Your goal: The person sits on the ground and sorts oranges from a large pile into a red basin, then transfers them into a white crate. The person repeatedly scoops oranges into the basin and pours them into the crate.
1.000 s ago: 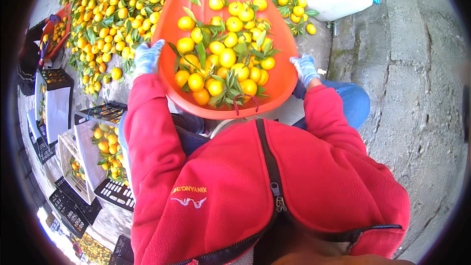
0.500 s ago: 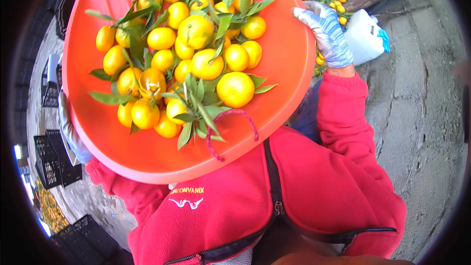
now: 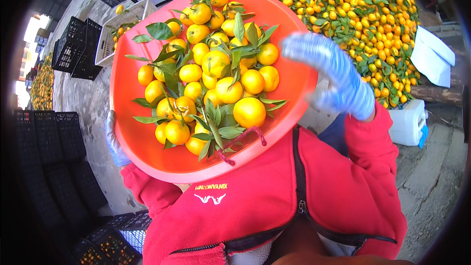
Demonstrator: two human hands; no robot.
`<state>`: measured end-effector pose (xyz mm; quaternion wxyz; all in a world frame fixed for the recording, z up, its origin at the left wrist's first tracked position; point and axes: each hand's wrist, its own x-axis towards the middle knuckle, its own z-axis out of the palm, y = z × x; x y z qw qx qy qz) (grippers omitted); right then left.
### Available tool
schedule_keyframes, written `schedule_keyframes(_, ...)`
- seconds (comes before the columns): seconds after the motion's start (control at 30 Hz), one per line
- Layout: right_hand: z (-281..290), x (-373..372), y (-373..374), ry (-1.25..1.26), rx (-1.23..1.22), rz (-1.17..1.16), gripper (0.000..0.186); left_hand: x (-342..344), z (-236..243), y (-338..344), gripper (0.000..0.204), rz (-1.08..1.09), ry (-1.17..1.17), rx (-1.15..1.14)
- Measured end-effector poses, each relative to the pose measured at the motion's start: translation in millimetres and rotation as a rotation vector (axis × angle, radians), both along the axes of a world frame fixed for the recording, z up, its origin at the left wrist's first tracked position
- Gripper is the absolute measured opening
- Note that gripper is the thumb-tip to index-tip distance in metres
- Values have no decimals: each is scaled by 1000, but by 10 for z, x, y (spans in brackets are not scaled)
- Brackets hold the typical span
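The right hand (image 3: 341,76), now spread at three o'clock, has loosened from the red scoop (image 3: 289,93) of mandarins (image 3: 216,64), likely shifting weight to the left hand (image 3: 115,142) at eight, grip too hidden to tell.

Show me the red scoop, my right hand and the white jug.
Red scoop (image 3: 290,91), head view: bare inner surface, right side.
Right hand (image 3: 341,76), head view: its gloved middle.
White jug (image 3: 405,125), head view: middle of its side.

Mandarins (image 3: 216,64) in a scoop (image 3: 292,93), upper centre, between left hand (image 3: 114,142) and right hand (image 3: 341,76); mandarin pile (image 3: 368,24) at upper right, jug (image 3: 405,125) below it, crates (image 3: 44,142) stacked at left.
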<state>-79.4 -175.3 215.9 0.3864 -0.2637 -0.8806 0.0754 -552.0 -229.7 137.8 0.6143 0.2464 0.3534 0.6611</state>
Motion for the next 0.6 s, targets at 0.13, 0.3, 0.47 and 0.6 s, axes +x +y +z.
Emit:
schedule_keyframes(0.13,-163,-209,-52,-275,62,154,51,9,-61,-74,31,203,-6,-156)
schedule_keyframes(0.3,-181,-441,746,-80,174,205,35,-281,-325,-200,24,376,21,-149)
schedule_keyframes(0.47,47,-992,1341,157,-206,211,38,-736,-132,-89,34,378,-308,56)
schedule_keyframes(0.6,129,-1290,1689,225,-570,141,40,-917,120,233,47,362,-593,36)
